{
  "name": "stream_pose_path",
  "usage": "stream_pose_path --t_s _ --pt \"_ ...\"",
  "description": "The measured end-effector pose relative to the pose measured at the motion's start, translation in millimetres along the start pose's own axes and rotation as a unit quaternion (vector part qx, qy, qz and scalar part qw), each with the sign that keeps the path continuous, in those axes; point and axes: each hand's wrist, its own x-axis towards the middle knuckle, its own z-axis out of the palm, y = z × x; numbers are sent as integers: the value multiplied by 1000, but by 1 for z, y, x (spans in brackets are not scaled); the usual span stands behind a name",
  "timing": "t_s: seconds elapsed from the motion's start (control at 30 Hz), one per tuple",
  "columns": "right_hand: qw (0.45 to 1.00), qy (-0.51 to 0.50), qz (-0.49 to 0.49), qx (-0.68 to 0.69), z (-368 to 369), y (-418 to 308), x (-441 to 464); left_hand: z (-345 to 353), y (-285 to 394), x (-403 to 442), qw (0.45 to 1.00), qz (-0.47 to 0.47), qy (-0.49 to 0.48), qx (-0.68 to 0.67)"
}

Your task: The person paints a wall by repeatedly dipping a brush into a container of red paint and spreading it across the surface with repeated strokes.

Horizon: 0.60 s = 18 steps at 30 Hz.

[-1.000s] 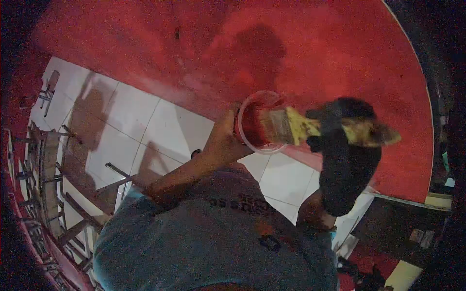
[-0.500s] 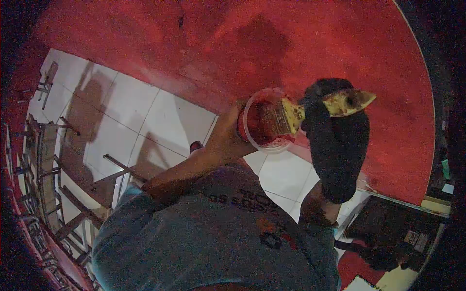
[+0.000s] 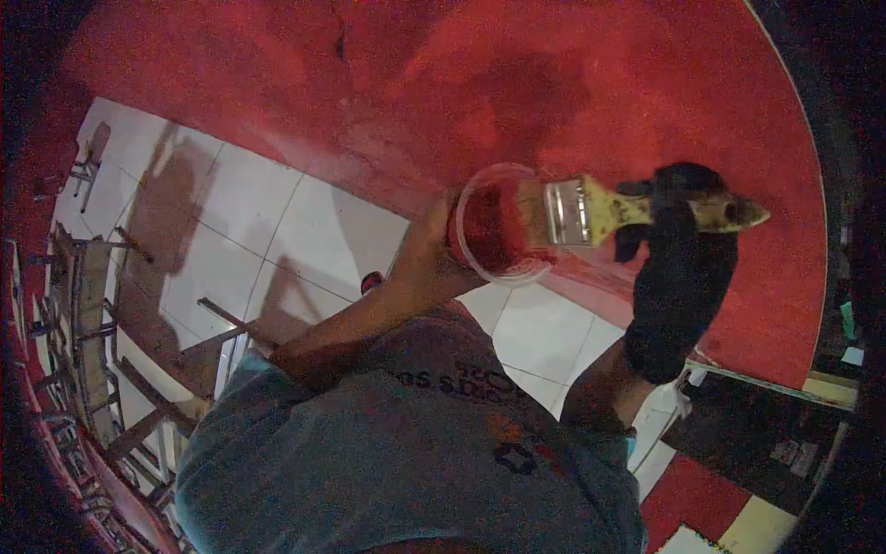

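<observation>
Our right hand, gloved in black, is closed around the brush, whose bristles lie at the mouth of the clear cup. Our bare left hand curls about the cup's side; red paint shows inside. Beyond, we judge the red wall mostly coated, while the paler, patchy stretch nearest the floor tiles looks thin, perhaps unfinished.
</observation>
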Motion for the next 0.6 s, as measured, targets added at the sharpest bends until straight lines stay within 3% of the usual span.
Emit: stream_pose_path --t_s 0.03,0.07,0.13,0.17,0.23,0.33,0.47,0.53,0.6 --pt "982 42 103 154 -1 5 0 1 -2 0 1000 5 9 1" --pt "982 44 101 154 -4 12 -1 1 -3 0 1000 11 18 3" --pt "997 -12 23 -69 -8 31 -3 -3 3 0 998 16 16 55" --pt "997 -5 23 -71 -3 41 -4 -4 4 2 994 19 15 106" --pt "989 7 -113 -96 9 66 -4 -3 -11 9 995 6 3 95" --pt "999 -16 -21 -44 22 96 -11 0 -8 20 996 3 -8 88" --pt "998 18 24 50 18 86 -28 4 17 9 994 29 24 105" --pt "976 35 -34 -211 15 92 -24 4 30 13 988 25 10 149" --pt "953 73 -64 -285 9 92 -21 6 34 15 981 20 -1 194"
